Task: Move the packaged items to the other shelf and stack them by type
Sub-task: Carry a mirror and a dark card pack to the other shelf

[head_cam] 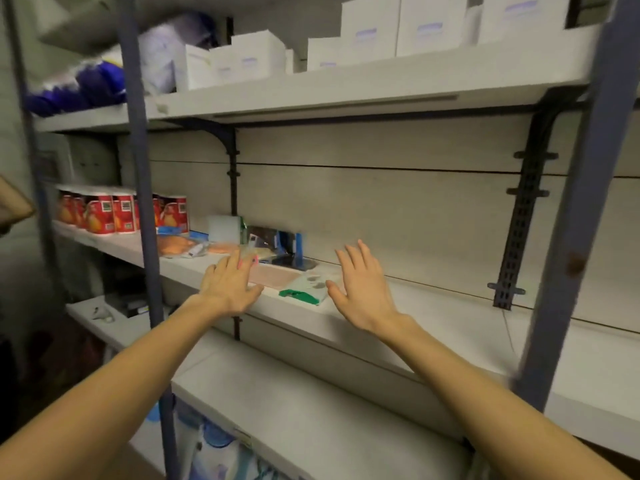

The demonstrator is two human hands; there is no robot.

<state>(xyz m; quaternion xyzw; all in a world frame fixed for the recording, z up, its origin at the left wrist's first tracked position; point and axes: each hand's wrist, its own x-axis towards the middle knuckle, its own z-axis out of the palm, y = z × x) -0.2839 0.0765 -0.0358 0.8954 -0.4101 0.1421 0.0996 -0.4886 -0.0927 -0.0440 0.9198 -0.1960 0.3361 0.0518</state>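
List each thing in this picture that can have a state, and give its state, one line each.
left hand: open, fingers spread, over the flat packets
right hand: open, holding nothing
green and white packet: lying flat at the shelf edge
pink packet: lying flat
red cans: upright, in a row
white boxes: closed, stacked

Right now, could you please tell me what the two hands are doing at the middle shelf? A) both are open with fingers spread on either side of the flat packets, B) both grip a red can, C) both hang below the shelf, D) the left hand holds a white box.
A: the left hand and right hand are open, fingers spread, flanking the green-and-white packet, holding nothing.
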